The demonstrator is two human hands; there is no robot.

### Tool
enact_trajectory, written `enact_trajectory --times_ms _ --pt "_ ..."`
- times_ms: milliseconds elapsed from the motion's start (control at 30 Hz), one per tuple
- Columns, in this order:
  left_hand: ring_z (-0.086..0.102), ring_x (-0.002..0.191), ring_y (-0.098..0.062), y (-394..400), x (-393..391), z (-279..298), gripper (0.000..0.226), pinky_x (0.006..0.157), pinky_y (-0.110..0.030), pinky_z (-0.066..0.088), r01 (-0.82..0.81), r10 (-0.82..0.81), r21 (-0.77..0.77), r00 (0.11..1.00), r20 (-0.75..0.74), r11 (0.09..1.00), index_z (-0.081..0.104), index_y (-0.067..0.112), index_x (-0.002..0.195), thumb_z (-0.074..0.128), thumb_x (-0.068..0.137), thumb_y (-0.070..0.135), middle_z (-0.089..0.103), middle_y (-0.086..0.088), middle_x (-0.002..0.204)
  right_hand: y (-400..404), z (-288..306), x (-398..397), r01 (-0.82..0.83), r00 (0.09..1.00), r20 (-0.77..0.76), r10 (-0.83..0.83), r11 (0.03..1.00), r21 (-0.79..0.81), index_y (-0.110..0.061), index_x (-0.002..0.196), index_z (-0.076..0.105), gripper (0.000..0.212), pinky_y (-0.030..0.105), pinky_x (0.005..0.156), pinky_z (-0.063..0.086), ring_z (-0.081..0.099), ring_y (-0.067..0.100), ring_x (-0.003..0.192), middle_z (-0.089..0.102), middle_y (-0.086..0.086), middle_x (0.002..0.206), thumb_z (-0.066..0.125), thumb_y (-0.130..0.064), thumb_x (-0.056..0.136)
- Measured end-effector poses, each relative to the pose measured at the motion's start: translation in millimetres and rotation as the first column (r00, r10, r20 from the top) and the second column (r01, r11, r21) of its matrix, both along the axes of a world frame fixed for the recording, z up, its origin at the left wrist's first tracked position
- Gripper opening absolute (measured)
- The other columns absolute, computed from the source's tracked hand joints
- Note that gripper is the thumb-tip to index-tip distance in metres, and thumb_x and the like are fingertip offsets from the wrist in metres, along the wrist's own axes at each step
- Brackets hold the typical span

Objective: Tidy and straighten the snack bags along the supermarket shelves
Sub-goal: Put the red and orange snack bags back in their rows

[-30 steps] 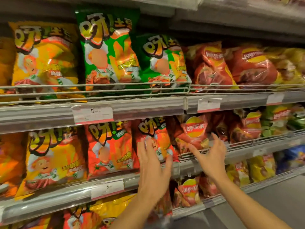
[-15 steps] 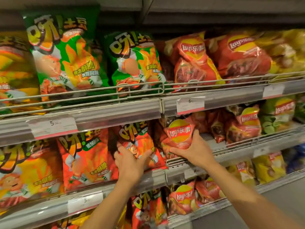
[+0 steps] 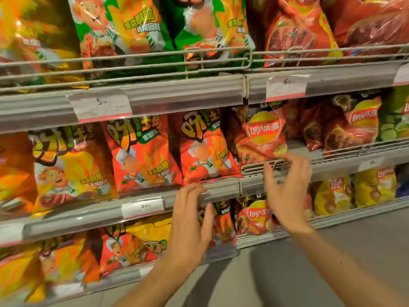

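Care matters most with the red Lay's bag (image 3: 263,135), which leans on the middle shelf just above the right hand (image 3: 287,191); its loosely curled fingers (image 3: 294,160) hold nothing and hover just below the bag's lower corner. My judgement: push it upright from the base, not the puffed middle, so it stands square behind the wire rail (image 3: 261,166). The left hand (image 3: 190,220) is spread open in front of the shelf edge (image 3: 221,189), fingertips just under the orange tomato bag (image 3: 203,149), which stands nearly straight, glossy and air-filled, touching its neighbour.
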State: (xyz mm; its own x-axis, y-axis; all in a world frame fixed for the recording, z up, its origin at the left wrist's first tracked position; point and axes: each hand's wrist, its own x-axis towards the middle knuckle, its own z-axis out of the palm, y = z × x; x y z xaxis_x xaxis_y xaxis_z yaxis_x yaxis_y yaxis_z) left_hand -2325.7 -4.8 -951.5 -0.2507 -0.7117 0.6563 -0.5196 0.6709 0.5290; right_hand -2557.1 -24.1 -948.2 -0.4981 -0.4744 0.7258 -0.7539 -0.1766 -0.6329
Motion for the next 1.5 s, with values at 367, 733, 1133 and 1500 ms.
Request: enact_trajectory --times_ms 367,733,1133,1500 --pt "0.059 0.087 -0.007 23.3 97.0 -102.3 0.006 0.075 -0.029 0.049 -0.145 0.097 0.291 0.98 0.172 0.946 0.06 0.026 0.099 0.061 0.095 0.021 0.061 0.013 0.093 55.2 -121.5 68.9 -0.198 0.952 0.27 0.144 0.962 0.186 -0.011 0.088 0.062 0.003 0.059 0.084 0.051 0.058 0.027 0.078 0.06 0.003 0.082 0.061 -0.012 0.09" --pt "0.056 0.095 -0.032 3.0 99.2 -141.9 0.056 0.079 -0.045 0.049 -0.403 0.445 0.596 0.891 0.083 0.695 0.044 0.011 0.11 0.082 0.078 0.037 0.055 -0.008 0.099 39.8 -172.0 76.8 -0.329 0.927 0.331 0.179 0.81 0.486 -0.022 0.11 0.058 0.034 0.034 0.086 0.05 0.062 0.023 0.103 0.061 -0.002 0.11 0.079 -0.03 0.084" --pt "0.062 0.105 -0.016 -45.4 103.2 -161.8 0.085 0.095 -0.038 0.053 -0.194 0.352 0.622 0.926 -0.14 0.758 0.045 0.017 0.119 0.098 0.052 0.027 0.063 0.001 0.112 -40.4 -179.3 94.5 -0.495 0.84 0.474 0.266 0.733 0.466 0.003 0.151 0.026 0.122 0.042 0.116 0.037 0.042 0.033 0.139 0.045 0.019 0.146 0.099 -0.034 0.06" --pt "0.05 0.099 -0.013 -64.3 101.5 -162.9 0.069 0.086 -0.031 0.047 -0.277 0.386 0.487 0.912 -0.138 0.828 0.056 0.019 0.113 0.091 0.057 0.038 0.052 0.002 0.107 -49.5 -187.5 102.5 -0.429 0.845 0.502 0.182 0.791 0.436 -0.017 0.118 0.047 0.087 0.038 0.086 0.059 0.069 0.018 0.099 0.069 -0.001 0.104 0.1 -0.042 0.053"
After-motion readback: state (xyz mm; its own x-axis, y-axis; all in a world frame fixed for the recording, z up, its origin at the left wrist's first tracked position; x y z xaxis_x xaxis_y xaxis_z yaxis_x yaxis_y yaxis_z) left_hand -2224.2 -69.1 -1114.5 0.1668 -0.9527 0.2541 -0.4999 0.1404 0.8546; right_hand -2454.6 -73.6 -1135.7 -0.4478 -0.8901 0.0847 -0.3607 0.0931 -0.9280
